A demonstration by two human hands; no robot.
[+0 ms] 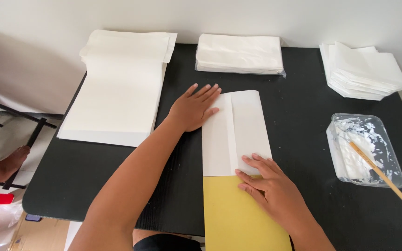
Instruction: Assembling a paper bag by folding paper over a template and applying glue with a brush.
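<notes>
A folded white paper sheet (243,130) lies on the black table (303,116), its two side flaps folded in over the middle. Its near end rests on a yellow board (238,218) that reaches past the table's front edge. My left hand (194,108) lies flat with fingers spread on the sheet's upper left edge. My right hand (268,183) presses flat on the sheet's lower right part, over the line where white paper meets yellow board. Neither hand holds anything.
A tall stack of large white sheets (119,86) sits at the left. A wrapped pack of white paper (239,54) is at the back, folded paper pieces (361,69) at the back right. A clear tray of white paste (364,148) holds a wooden stick (382,179).
</notes>
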